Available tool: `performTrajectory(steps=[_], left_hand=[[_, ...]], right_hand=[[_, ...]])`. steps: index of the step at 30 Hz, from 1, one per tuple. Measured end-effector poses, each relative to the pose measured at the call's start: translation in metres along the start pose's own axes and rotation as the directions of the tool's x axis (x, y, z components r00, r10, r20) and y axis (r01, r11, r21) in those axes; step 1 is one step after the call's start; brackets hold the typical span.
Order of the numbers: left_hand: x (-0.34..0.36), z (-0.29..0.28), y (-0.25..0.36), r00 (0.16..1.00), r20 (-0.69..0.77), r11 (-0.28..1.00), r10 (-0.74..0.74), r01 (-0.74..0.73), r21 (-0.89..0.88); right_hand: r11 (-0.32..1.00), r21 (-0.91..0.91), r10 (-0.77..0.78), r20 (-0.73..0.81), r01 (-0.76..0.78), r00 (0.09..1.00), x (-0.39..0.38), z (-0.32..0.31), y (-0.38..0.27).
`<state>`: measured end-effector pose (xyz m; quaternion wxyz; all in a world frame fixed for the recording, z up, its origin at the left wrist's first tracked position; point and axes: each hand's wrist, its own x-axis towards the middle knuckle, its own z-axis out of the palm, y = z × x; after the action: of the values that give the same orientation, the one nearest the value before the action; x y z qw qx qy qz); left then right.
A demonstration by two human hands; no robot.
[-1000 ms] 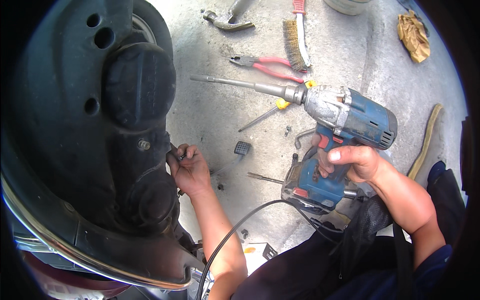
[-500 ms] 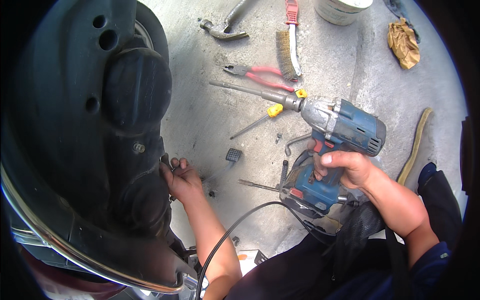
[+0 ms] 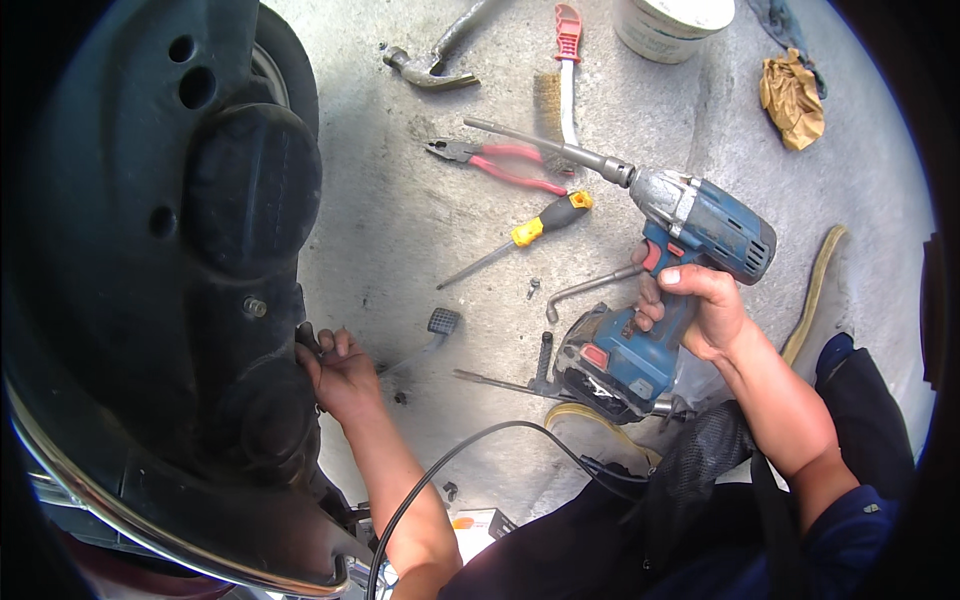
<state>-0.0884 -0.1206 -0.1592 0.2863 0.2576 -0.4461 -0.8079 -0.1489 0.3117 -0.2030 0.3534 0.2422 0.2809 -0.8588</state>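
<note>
My right hand [image 3: 700, 305] grips the handle of a blue and silver power driver [image 3: 700, 230], which has a long steel socket extension [image 3: 540, 150] pointing up and left. My left hand [image 3: 340, 370] is at the right edge of a vehicle's black plastic housing [image 3: 150, 300], its fingers curled at a small dark part I cannot make out. Just above that hand a short bolt [image 3: 254, 306] sticks out of the housing. Below the driver's tip lie red-handled pliers [image 3: 510, 175] and a yellow-black screwdriver [image 3: 540, 225]. A bent metal wrench [image 3: 570, 290] lies left of the driver.
A hammer [image 3: 425, 70], wire brush [image 3: 568, 80], white bucket [image 3: 665, 30] and crumpled brown paper [image 3: 792, 100] lie on the concrete at the back. A pedal [image 3: 443, 320] lies right of my left hand. A black cable [image 3: 460, 452] loops above my legs.
The whole view has shifted somewhat. The power driver's extension has tilted more upward, uncovering the screwdriver handle below it. My left hand stays at the housing edge.
</note>
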Motion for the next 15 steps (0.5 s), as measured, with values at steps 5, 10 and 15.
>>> performTrajectory(steps=[5, 10, 15], left_hand=[[-0.001, 0.011, -0.003, 0.997, -0.070, 0.999, 0.026, -0.024, 0.032], [-0.016, 0.045, -0.022, 0.987, -0.156, 0.923, -0.048, 0.104, 0.370], [-0.071, 0.072, -0.089, 0.870, -0.006, 0.321, -0.494, 0.189, 0.928]], right_hand=[[0.999, 0.027, 0.026, 0.016, -0.026, 1.000, 0.003, -0.011, -0.016], [0.999, 0.025, 0.045, 0.025, -0.045, 0.999, 0.003, -0.023, -0.023], [0.995, 0.032, 0.099, -0.042, -0.098, 0.994, 0.009, -0.033, -0.024]])
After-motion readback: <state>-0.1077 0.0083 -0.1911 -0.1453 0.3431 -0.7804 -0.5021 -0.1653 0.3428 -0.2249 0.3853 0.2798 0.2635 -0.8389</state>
